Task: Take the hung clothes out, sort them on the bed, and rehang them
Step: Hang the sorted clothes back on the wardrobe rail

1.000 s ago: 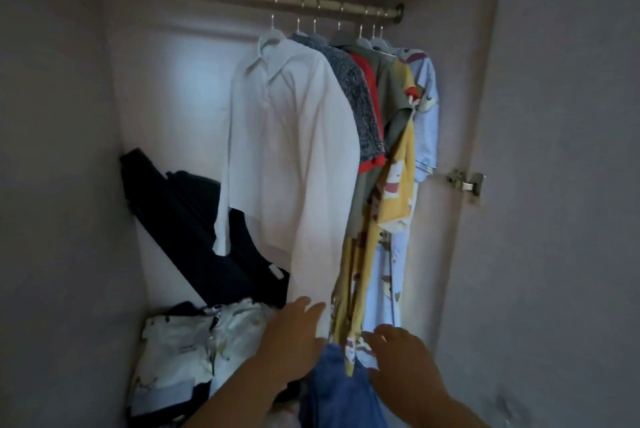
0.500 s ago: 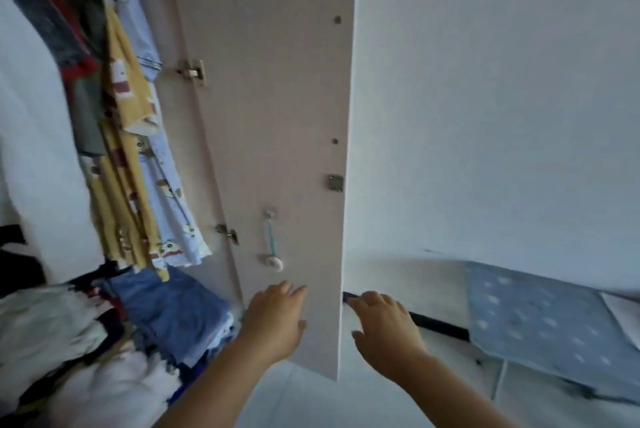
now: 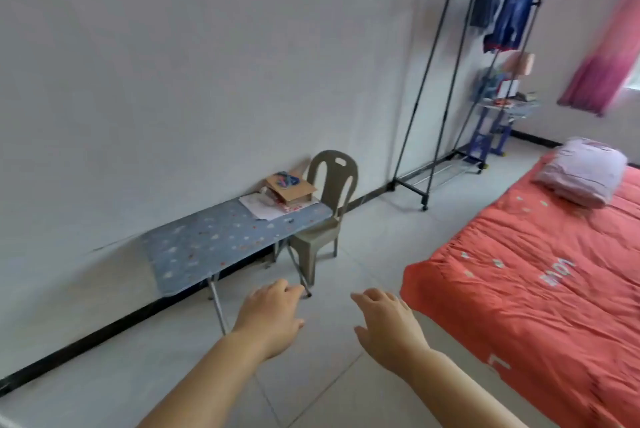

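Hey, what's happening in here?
A person faces a bed, left hand and right hand both held out over the floor, holding nothing. No clothes have reached the bed yet; only a folded blanket shows on it. A table, a chair and a rack stand along the wall.

White wall (image 3: 207, 64), tiled floor (image 3: 374, 247), folding table (image 3: 207, 244), plastic chair (image 3: 334, 181), pink curtain (image 3: 602, 57)
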Demonstrator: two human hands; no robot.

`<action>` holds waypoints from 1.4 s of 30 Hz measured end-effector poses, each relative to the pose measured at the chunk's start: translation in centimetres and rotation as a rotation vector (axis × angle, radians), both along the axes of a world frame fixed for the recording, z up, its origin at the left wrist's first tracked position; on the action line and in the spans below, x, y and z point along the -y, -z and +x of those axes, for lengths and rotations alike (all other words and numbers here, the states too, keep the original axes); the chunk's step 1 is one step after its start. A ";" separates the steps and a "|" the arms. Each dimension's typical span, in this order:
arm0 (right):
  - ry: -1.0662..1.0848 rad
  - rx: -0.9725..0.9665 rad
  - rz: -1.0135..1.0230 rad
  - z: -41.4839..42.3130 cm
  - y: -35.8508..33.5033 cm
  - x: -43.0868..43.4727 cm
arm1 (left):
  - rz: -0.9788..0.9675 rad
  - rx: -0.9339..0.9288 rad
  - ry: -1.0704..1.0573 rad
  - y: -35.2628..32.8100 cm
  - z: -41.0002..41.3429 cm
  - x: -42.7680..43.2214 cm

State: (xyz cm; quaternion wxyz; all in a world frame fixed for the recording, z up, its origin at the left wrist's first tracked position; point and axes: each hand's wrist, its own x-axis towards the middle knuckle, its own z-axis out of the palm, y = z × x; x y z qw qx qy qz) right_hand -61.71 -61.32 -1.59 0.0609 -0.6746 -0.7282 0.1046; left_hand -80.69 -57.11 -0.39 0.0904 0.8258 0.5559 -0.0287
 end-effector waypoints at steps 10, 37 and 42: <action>0.669 0.029 -0.028 37.1 -0.2 19.4 | -0.017 0.013 0.663 0.5 43.9 10.3; 1.502 -0.124 -0.256 81.0 6.2 40.9 | -0.232 -0.043 1.442 6.6 102.1 26.7; 1.436 -0.172 -0.297 89.8 8.7 42.1 | -0.257 -0.091 1.374 9.2 109.6 27.8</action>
